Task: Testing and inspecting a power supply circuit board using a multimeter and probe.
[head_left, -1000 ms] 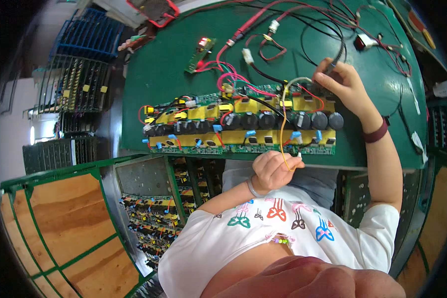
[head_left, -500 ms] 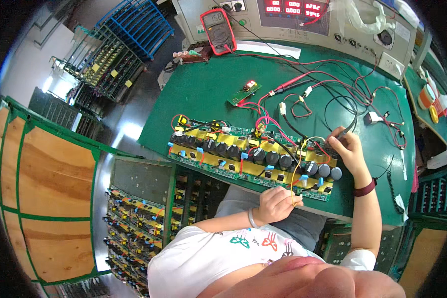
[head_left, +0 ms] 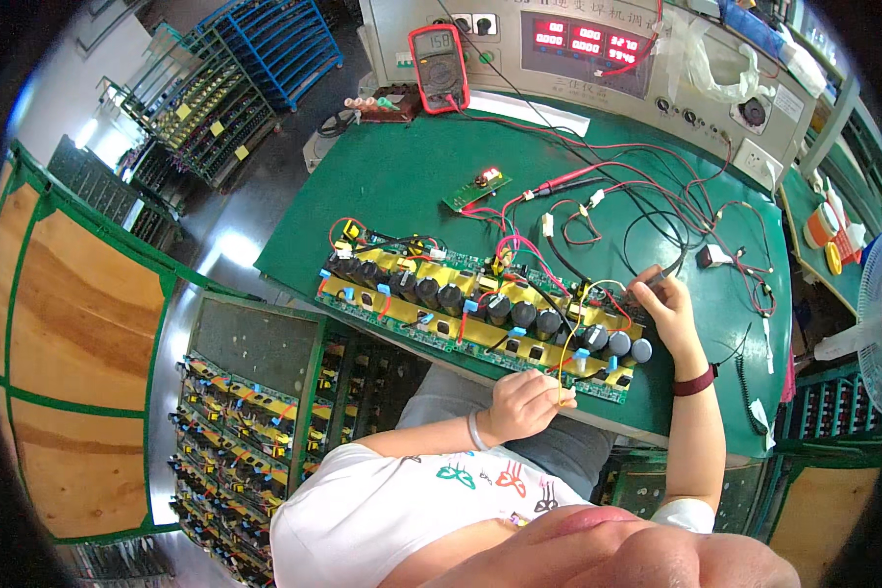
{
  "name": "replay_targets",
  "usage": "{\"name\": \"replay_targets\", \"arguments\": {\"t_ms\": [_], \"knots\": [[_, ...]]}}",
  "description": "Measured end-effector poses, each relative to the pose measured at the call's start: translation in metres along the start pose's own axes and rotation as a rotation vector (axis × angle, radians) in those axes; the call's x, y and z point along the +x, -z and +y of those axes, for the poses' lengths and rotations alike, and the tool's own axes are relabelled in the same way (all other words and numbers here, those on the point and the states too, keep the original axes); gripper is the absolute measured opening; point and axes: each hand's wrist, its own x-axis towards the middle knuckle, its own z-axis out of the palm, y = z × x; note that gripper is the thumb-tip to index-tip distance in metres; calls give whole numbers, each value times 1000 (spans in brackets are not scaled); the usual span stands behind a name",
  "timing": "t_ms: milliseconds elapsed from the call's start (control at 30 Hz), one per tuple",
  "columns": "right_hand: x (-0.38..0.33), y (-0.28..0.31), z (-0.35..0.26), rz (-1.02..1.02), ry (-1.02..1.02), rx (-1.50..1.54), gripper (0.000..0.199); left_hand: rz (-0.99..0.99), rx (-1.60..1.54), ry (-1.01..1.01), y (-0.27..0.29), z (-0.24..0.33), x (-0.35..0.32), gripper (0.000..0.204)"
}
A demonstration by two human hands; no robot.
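Observation:
A long green circuit board [head_left: 480, 314] with yellow strips and a row of black capacitors lies across the green workbench [head_left: 382, 186]. My left hand [head_left: 524, 404] is curled at the board's near edge, pinching a thin yellow wire [head_left: 562, 343] that runs up to the board. My right hand [head_left: 664, 302] rests on the board's right end and holds a slim dark probe [head_left: 647, 284] against it. Red and black leads [head_left: 598, 196] trail from the board toward the back.
A red multimeter [head_left: 438, 55] and a grey test panel with red digit displays [head_left: 598, 44] stand at the back. A small green board [head_left: 476, 189] with a lit display lies mid-bench. Racks of similar boards [head_left: 235, 431] sit at my lower left; a wooden pallet [head_left: 69, 353] lies at far left.
The view has tilted upward and left, bringing the multimeter and test panel into sight. Both hands keep their places at the board's right end.

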Motion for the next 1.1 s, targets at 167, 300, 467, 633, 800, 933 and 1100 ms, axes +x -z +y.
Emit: {"name": "replay_targets", "arguments": {"t_ms": [167,300,467,633,800,933,1100], "knots": [[-1,0,2,15,-34,11,13,-19,22,-4,0,0,-3,21],[1,-1,5,13,-41,-30,13,-1,6,7,0,0,-2,27],[-1,5,4,81,-3,-20,12,-11,-10,20,1,3,0,26],[-5,46,-2,378,130,63,17,3,-145,-45,2,9,1,30],[-2,85,11,640,32,-477,17,-168,-254,-190,-16,31,36,33],[1,106,43,786,50,-947,26,-386,-164,-319,-54,58,45,26],[11,74,16,686,-259,-944,53,-453,3,-298,-85,74,48,21]]}}
